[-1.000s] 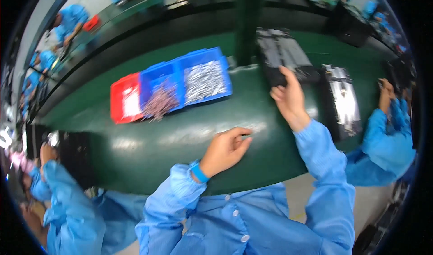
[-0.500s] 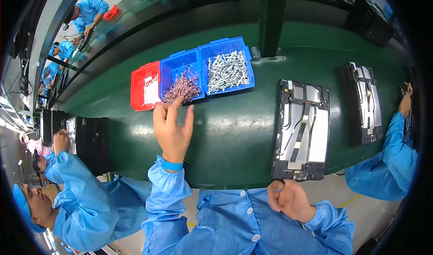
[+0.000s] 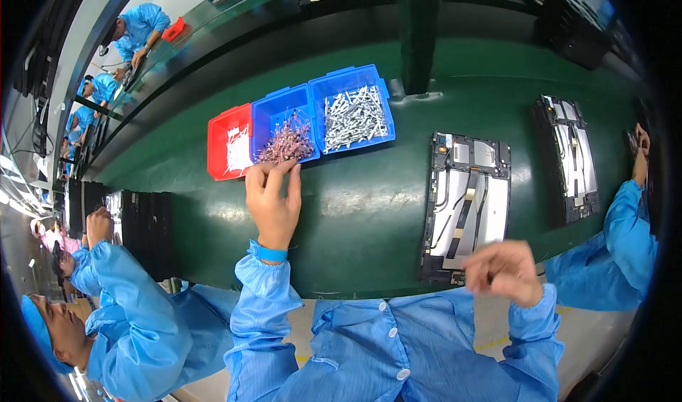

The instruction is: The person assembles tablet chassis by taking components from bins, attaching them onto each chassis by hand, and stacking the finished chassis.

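Note:
My left hand [image 3: 273, 207], with a blue wristband, is at the front edge of a blue bin [image 3: 257, 114] that holds a tangle of small pinkish wire-like parts [image 3: 286, 140]. Its thumb and index finger are drawn together in a pinch; whatever is between them is too small to make out. Over the lower right corner of an opened tablet-like device [image 3: 490, 196] hovers my right hand [image 3: 506, 270], fingers bent but apart, nothing visible in them. That device has a black frame, silver panels and dark cables, and lies flat on the green bench.
Left of the pinkish parts stands a red bin [image 3: 219, 150] with white strips; right, a blue bin [image 3: 387, 118] with silvery pieces. A stack of similar devices [image 3: 572, 160] lies further right. Dark upright panels [image 3: 145, 224] stand left, by a co-worker [image 3: 135, 310]. A green post [image 3: 418, 40] rises behind.
My left hand has drawn back slightly from the pinkish parts, thumb and index finger closing together. My right hand has moved up and right from the bench edge to over the device's corner.

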Action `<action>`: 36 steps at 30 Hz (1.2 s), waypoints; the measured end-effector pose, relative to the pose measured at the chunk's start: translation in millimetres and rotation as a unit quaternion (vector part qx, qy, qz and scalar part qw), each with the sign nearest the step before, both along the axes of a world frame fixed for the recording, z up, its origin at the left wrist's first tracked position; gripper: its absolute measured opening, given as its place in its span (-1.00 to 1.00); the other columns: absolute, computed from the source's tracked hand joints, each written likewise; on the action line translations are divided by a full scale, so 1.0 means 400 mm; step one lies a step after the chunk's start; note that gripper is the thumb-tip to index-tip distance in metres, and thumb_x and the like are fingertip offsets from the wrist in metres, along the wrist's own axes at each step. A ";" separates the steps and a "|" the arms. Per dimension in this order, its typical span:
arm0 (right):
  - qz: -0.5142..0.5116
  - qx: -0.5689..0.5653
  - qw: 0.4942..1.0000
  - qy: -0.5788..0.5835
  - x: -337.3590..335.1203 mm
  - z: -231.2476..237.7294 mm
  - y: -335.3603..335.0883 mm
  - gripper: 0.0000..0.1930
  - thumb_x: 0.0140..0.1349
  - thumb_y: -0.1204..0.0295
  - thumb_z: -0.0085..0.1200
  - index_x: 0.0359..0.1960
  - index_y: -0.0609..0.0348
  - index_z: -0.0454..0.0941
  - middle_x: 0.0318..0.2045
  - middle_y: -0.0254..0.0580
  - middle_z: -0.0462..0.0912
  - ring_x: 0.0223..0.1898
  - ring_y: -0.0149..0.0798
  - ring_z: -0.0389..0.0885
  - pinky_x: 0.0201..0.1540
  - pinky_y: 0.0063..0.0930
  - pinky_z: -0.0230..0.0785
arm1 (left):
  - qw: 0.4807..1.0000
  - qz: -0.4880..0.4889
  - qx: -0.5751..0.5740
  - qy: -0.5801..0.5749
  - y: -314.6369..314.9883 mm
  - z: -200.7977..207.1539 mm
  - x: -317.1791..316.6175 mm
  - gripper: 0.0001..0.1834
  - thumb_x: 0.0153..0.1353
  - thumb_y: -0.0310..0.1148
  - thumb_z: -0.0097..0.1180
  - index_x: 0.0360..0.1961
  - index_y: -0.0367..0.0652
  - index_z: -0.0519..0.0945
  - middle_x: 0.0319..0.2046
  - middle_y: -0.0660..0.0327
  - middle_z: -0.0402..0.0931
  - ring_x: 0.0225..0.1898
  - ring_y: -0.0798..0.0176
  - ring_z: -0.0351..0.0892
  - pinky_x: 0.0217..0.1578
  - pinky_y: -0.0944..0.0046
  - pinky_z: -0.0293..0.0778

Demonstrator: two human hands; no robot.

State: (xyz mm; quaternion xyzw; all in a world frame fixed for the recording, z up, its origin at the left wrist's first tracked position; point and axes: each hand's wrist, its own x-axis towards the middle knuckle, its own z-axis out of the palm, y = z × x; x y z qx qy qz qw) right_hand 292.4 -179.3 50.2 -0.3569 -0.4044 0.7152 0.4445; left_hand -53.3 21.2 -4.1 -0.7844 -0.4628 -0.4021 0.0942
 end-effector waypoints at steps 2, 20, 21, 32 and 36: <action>-0.102 0.065 0.985 -0.122 0.012 0.004 0.040 -0.65 0.28 0.44 0.19 0.03 0.40 0.55 -0.27 -0.15 0.66 -0.28 -0.44 0.60 -0.22 -0.60 0.45 | 0.994 -0.001 -0.036 -0.107 -0.001 -0.003 0.001 -0.83 0.09 -0.56 0.34 -0.26 -0.16 0.70 -0.42 0.20 0.41 -0.43 0.23 0.43 -0.42 0.22 0.39; -0.226 0.173 0.667 -0.689 0.078 -0.091 0.256 -0.58 0.39 0.08 -0.02 0.07 0.09 0.58 0.01 0.02 0.54 -0.26 0.10 0.68 -0.20 -0.13 0.53 | 0.899 -0.016 -0.196 -0.391 -0.009 -0.016 -0.019 -0.87 0.29 -0.51 0.24 -0.16 -0.30 0.66 -0.38 0.42 0.35 -0.44 0.57 0.20 -0.42 0.54 0.20; -0.225 0.188 0.662 -0.690 0.076 -0.092 0.257 -0.59 0.39 0.09 -0.02 0.07 0.08 0.58 0.01 0.01 0.54 -0.26 0.10 0.68 -0.21 -0.13 0.53 | 0.899 -0.014 -0.196 -0.391 -0.008 -0.016 -0.023 -0.87 0.29 -0.51 0.24 -0.16 -0.30 0.66 -0.38 0.42 0.35 -0.44 0.57 0.20 -0.42 0.54 0.20; -0.224 0.235 0.676 -0.661 0.028 -0.105 0.241 -0.66 0.33 0.20 0.10 0.05 0.08 0.57 -0.01 0.01 0.52 -0.30 0.08 0.68 -0.28 -0.12 0.53 | 0.855 -0.034 -0.256 -0.449 -0.083 0.030 0.044 -0.87 0.33 -0.45 0.18 -0.17 -0.28 0.62 -0.52 0.40 0.45 -0.65 0.62 0.18 -0.65 0.52 0.00; -0.222 0.256 0.672 -0.658 0.002 -0.115 0.240 -0.67 0.31 0.21 0.12 0.03 0.07 0.58 -0.03 -0.02 0.51 -0.37 0.04 0.67 -0.37 -0.14 0.54 | 0.770 -0.185 -0.449 -0.414 -0.198 0.016 0.132 -0.84 0.22 -0.61 0.23 -0.17 -0.26 0.68 0.04 0.07 0.52 0.07 0.23 0.51 0.12 0.25 0.43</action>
